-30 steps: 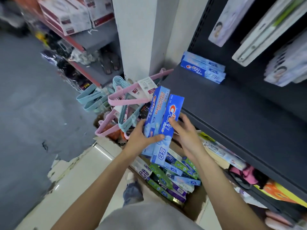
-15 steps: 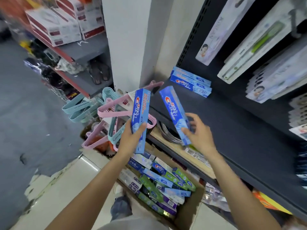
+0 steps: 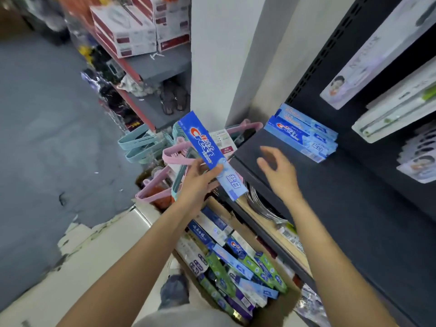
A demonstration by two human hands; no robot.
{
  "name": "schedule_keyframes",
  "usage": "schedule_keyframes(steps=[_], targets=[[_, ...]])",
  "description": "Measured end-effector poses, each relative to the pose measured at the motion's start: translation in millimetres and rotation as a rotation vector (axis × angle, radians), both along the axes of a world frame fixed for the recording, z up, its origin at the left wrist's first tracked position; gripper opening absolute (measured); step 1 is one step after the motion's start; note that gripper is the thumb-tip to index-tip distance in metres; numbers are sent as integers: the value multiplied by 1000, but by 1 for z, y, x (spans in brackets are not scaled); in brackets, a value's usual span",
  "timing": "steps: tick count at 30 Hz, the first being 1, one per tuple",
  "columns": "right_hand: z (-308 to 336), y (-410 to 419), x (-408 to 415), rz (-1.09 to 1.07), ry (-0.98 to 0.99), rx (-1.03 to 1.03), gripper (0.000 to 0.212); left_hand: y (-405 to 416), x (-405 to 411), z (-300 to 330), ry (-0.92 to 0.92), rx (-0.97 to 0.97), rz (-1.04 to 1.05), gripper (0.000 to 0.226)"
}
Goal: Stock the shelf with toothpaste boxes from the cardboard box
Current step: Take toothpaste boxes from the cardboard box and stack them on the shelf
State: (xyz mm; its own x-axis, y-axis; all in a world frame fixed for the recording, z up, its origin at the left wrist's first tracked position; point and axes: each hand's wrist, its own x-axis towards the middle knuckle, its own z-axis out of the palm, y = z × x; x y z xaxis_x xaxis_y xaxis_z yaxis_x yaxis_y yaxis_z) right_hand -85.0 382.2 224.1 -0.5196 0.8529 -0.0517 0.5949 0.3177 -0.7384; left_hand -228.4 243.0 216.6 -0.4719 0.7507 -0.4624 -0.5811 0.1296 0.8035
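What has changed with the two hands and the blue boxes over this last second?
A second ago both hands held two blue boxes together. They parted, one box each. Now the right hand is empty and open over the dark shelf; its box is gone, apparently added to the stack at the back. The left hand keeps gripping its toothpaste box. The cardboard box below stays full.

This was a small retail shop. Dark metal shelving with a perforated back panel carried stacked toothpaste boxes, and packaged goods hung above them. A cardboard box on the floor was crammed with more toothpaste cartons. Bundles of pink and teal plastic hangers stood by a white pillar, and a further rack held boxed wares and sandals
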Motion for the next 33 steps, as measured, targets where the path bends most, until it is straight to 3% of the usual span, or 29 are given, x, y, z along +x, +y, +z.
schedule_keyframes(steps=[2, 7, 9, 12, 14, 16, 18, 22, 26, 28, 33], targets=[[10, -37, -5, 119, 64, -267, 32, 8, 6, -1, 9, 3, -8, 33], [11, -43, 16, 57, 133, -369, 30, 27, 20, -10, 113, 19, -112, 27], [11, -31, 28, 34, 123, -302, 29, 37, 25, -13, 176, 18, -183, 24], [4, -3, 48, -35, 37, -19, 33, 58, 28, -26, 485, -42, -314, 19], [-3, 20, 59, -57, -44, 80, 35, 74, 24, -33, 518, -99, -265, 35], [-9, 38, 65, -50, -88, 85, 36, 91, 18, -31, 389, -99, -152, 61], [-16, 51, 68, -42, -104, 92, 36, 112, 7, -32, 431, -87, -128, 78], [-27, 70, 74, -67, -218, 115, 40, 158, -4, -35, 712, -107, -260, 65], [-25, 101, 83, -423, -164, 93, 44, 198, -4, -35, 793, -182, -408, 58], [-22, 118, 82, -614, -128, -21, 43, 214, -4, -33, 820, -222, -511, 54], [-23, 133, 73, -730, 41, -255, 41, 238, 0, -24, 917, -311, -615, 45]])
